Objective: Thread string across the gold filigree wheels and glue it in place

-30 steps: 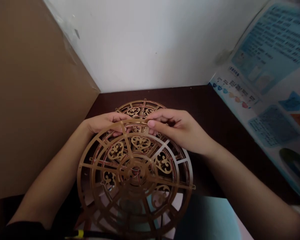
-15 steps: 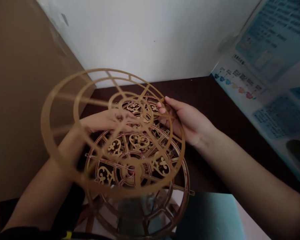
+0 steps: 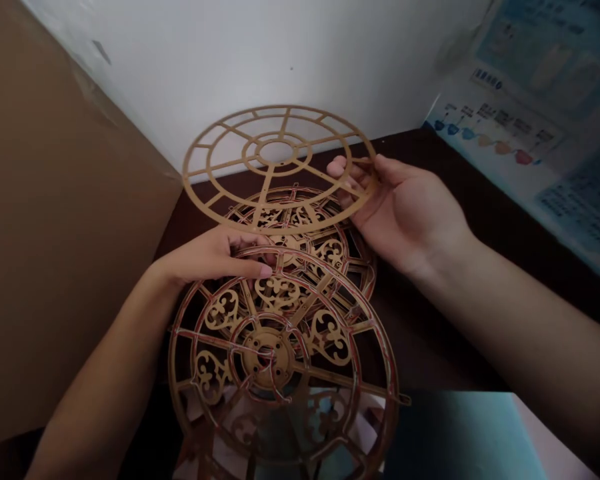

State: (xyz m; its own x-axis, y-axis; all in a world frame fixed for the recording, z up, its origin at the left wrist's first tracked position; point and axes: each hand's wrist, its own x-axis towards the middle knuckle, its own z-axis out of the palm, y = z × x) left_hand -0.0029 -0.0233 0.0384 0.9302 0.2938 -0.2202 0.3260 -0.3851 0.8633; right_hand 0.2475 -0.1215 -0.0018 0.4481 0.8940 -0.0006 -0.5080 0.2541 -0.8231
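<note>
Above the dark tabletop [image 3: 405,340], my right hand [image 3: 397,207], partly curled, had the rim of the plain openwork disc [image 3: 275,229] between thumb and fingers. Nearer me, my left hand [image 3: 220,257] pinched the far rim of the scrollwork disc [image 3: 267,357], its thumb on top. Beyond that, another scrollwork wheel [image 3: 330,250] lay partly hidden beneath both.

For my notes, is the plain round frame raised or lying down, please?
Raised: the right hand holds the plain frame above the rear patterned frame.
</note>
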